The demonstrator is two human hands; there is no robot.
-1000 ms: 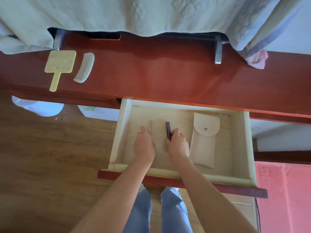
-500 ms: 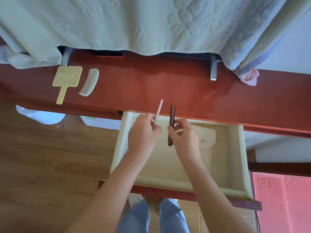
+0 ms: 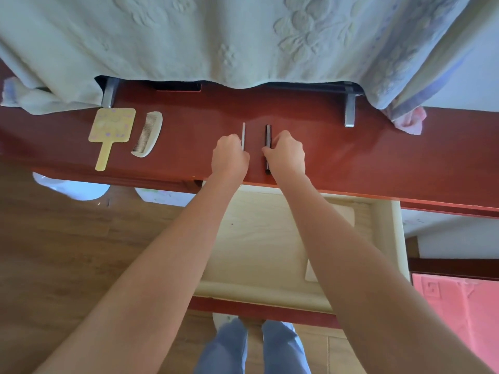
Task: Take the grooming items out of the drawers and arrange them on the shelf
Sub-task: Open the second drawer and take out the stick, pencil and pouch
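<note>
both near shelf (image 3: pixel 378 157) edge: left hand (image 3: pixel 229 157) grips pale stick (image 3: pixel 243 136), right hand (image 3: pixel 286 155) dark stick (image 3: pixel 267 136).

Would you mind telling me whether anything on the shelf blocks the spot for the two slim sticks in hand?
Nothing visible does. The left hand holds the pale stick and the right hand the dark stick over bare red shelf; the comb and hand mirror lie apart, further left.

I see a brown wooden floor (image 3: pixel 54 238) across the lower left. A pale embossed cloth (image 3: pixel 216 36) drapes along the top, a pink mat (image 3: pixel 453 306) lies lower right, and a pale wall (image 3: pixel 480 76) shows upper right.
</note>
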